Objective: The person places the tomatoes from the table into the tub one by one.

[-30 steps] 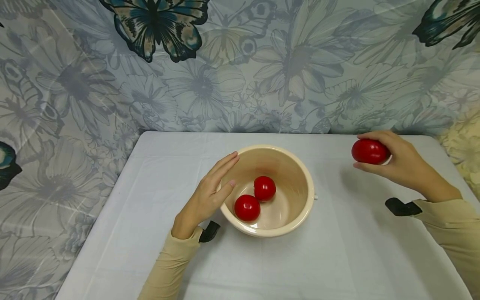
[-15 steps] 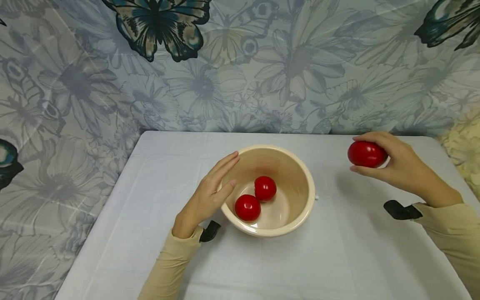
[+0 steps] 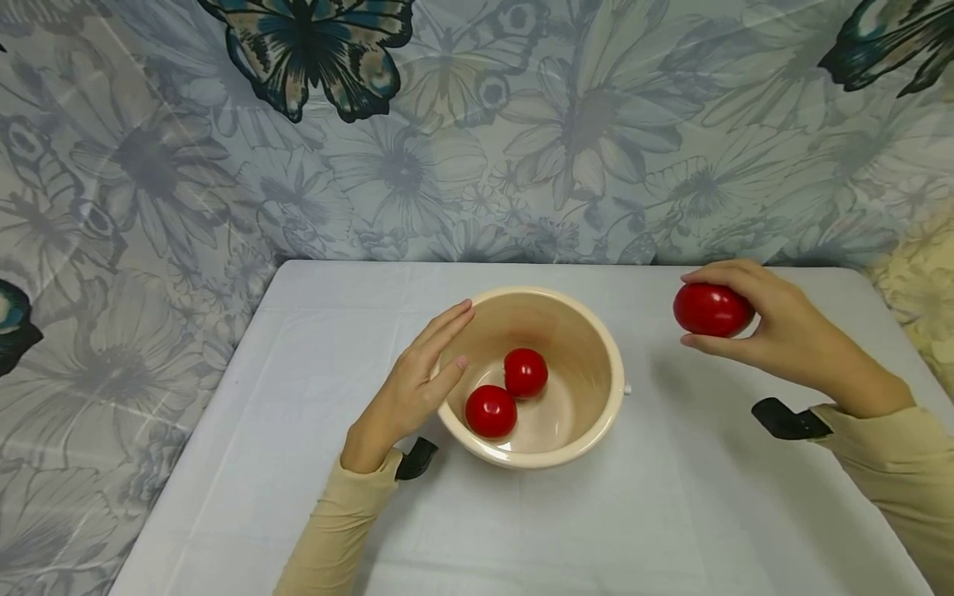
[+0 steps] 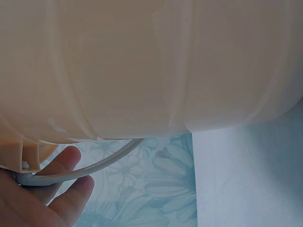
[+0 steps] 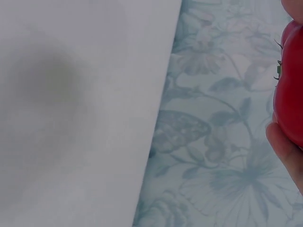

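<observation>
A cream plastic bucket stands upright on the table, with two red tomatoes inside: one nearer the middle, the other close to the near left wall. My left hand rests against the bucket's left rim, fingers extended and thumb over the edge. In the left wrist view its fingertips show beside the grey handle. To the right of the bucket, my right hand grips a third tomato between thumb and fingers, above the table. Its green stem end shows in the right wrist view.
A white cloth covers the table. Behind and to the left hangs a grey floral fabric with butterfly prints. The table's far edge runs just behind the right hand and the bucket.
My right hand has moved left toward the bucket with the tomato, a short way. The left hand, the bucket and the two tomatoes in it have stayed in place.
</observation>
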`<state>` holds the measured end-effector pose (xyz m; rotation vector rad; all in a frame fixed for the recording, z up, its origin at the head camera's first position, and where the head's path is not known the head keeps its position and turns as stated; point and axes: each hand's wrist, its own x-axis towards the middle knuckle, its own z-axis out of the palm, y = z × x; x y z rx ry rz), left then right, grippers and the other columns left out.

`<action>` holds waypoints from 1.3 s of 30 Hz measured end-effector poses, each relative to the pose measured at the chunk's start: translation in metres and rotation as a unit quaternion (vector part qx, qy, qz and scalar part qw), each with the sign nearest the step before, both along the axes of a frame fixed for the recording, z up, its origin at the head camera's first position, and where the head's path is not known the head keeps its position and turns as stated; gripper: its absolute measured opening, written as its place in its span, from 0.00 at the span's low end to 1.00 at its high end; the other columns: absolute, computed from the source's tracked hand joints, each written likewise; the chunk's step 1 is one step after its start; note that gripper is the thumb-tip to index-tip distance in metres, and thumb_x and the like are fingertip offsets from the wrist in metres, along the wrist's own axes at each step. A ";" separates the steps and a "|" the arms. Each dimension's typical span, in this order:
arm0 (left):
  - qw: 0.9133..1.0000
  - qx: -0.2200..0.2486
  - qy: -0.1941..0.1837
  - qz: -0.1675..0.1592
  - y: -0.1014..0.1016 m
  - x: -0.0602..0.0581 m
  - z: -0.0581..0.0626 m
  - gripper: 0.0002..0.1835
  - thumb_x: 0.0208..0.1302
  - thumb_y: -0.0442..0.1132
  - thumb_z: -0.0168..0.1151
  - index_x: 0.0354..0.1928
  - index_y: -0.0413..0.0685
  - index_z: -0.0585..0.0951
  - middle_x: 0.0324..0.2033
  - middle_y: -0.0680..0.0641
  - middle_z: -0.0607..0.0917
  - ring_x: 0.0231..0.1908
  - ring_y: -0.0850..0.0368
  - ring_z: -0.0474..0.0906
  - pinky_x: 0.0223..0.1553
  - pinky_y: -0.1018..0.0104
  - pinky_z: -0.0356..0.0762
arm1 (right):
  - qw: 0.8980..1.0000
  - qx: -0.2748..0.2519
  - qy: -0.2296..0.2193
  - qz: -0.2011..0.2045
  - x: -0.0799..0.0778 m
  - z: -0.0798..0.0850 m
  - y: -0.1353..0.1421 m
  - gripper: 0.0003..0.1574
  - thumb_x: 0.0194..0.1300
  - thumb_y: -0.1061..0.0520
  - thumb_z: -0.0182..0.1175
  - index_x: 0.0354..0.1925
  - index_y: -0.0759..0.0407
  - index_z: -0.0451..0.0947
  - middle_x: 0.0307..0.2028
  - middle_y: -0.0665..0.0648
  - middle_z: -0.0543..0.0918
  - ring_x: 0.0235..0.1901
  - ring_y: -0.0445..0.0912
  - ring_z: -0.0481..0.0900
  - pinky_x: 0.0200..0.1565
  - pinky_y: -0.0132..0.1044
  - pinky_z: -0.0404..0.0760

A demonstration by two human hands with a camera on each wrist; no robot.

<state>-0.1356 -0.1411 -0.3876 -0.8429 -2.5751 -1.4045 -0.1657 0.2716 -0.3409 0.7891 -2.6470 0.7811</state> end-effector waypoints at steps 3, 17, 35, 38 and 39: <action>1.000 0.001 0.002 0.000 0.000 0.000 0.000 0.30 0.71 0.37 0.51 0.74 0.46 0.64 0.75 0.51 0.62 0.75 0.55 0.57 0.76 0.53 0.56 | 1.000 0.002 0.006 0.004 0.001 0.002 -0.003 0.52 0.31 0.67 0.83 0.59 0.57 0.77 0.53 0.57 0.78 0.51 0.22 0.65 0.42 0.06 0.68; 1.000 -0.001 0.000 -0.004 0.001 -0.001 -0.001 0.29 0.72 0.38 0.50 0.74 0.47 0.64 0.75 0.53 0.62 0.75 0.56 0.57 0.76 0.54 0.56 | 0.999 -0.002 0.041 0.019 0.006 0.012 -0.020 0.51 0.28 0.66 0.84 0.57 0.60 0.79 0.52 0.56 0.81 0.52 0.21 0.68 0.46 0.07 0.69; 1.000 0.000 0.002 -0.002 0.000 0.000 0.000 0.30 0.71 0.38 0.50 0.74 0.47 0.64 0.75 0.51 0.62 0.75 0.55 0.57 0.76 0.53 0.57 | 0.993 -0.066 0.064 0.080 0.015 0.025 -0.048 0.54 0.22 0.69 0.84 0.56 0.62 0.80 0.51 0.58 0.83 0.54 0.32 0.75 0.50 0.12 0.74; 1.000 -0.001 0.001 0.000 0.000 0.000 0.000 0.30 0.71 0.38 0.51 0.74 0.48 0.64 0.75 0.52 0.62 0.75 0.56 0.57 0.76 0.53 0.56 | 0.992 -0.074 0.055 0.088 0.016 0.025 -0.053 0.53 0.24 0.69 0.83 0.56 0.63 0.80 0.52 0.56 0.82 0.54 0.32 0.75 0.50 0.14 0.75; 1.000 -0.001 0.001 -0.001 0.000 0.000 0.000 0.30 0.71 0.38 0.51 0.74 0.48 0.64 0.75 0.52 0.62 0.75 0.56 0.57 0.76 0.53 0.56 | 0.991 -0.076 0.054 0.092 0.017 0.024 -0.055 0.52 0.24 0.69 0.83 0.56 0.64 0.80 0.52 0.57 0.82 0.55 0.33 0.75 0.51 0.14 0.75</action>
